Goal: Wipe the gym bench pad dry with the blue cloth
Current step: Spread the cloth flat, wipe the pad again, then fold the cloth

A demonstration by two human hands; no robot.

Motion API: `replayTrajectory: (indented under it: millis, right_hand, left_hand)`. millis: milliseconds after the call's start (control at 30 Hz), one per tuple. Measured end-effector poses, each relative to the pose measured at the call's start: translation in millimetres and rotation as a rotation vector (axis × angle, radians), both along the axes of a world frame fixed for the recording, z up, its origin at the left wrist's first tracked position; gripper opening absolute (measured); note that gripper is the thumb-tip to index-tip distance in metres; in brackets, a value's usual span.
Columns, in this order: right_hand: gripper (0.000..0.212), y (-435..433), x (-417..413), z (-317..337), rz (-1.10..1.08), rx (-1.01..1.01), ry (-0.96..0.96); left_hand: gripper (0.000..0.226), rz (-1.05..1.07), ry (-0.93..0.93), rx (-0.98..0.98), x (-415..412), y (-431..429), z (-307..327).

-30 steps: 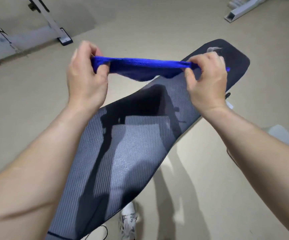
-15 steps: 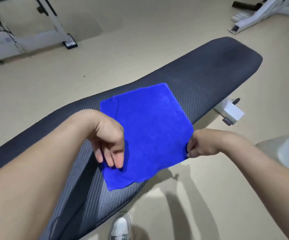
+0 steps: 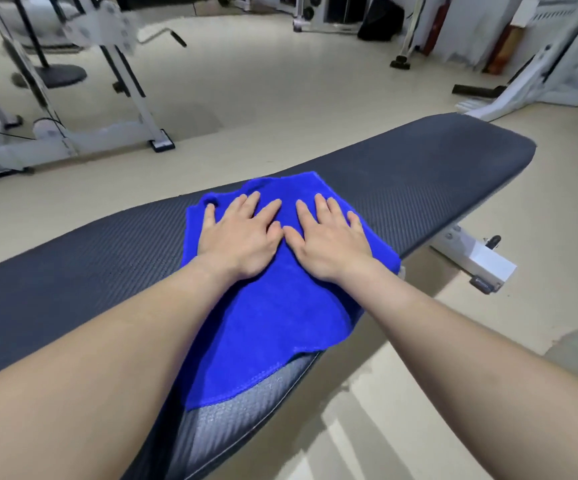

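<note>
Even, bright indoor light leaves soft forearm shadows on the floor (image 3: pixel 367 410), while wide-angle distortion bends and smears the frame's blurred edges.

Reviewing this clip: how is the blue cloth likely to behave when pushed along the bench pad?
The blue microfibre cloth looks floppy: it drapes over the dark ribbed bench pad. It probably bunches when pushed; folds already show at its far edge. Left hand and right hand pressing flat should limit that.
</note>
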State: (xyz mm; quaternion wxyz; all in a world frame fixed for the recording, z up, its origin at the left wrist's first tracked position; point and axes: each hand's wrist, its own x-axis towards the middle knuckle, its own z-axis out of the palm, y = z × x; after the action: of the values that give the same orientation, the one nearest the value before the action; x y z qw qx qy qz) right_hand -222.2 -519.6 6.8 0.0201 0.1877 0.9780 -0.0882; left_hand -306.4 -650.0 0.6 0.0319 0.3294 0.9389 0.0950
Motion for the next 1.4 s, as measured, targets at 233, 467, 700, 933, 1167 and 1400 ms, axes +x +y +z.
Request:
replayTrajectory:
  millis: [233,467,700,933,1167,1400]
  right_hand:
    - [0.067,-87.6,-33.3,-4.5,0.158,-0.071,0.045]
    - [0.057,-176.6,-39.5,-2.9,0.440,-0.146,0.032]
    - [0.062,-266.1,-34.3,-1.8,0.661,-0.147,-0.039]
    - [0.061,-337.1,-17.4,-1.1,0.813,-0.120,-0.056]
    - [0.060,-321.5,8.8,-4.1,0.969,-0.115,-0.018]
    - [0.060,-246.3,47.4,0.8,0.998,-0.089,-0.004]
  left_hand:
    - [0.053,0.210,0.024,-0.075,-15.9,-98.0,-0.8]
    - [0.058,0.343,0.068,-0.139,-12.2,-202.2,-7.4]
    - [0.057,0.408,0.125,-0.370,-3.3,-315.6,-18.1]
    - [0.045,0.549,0.044,-0.216,52.2,-369.4,-7.7]
    - [0.044,0.728,-0.017,-0.165,104.8,-352.4,-7.8]
    - [0.062,0.740,0.060,-0.216,148.5,-284.5,-7.0]
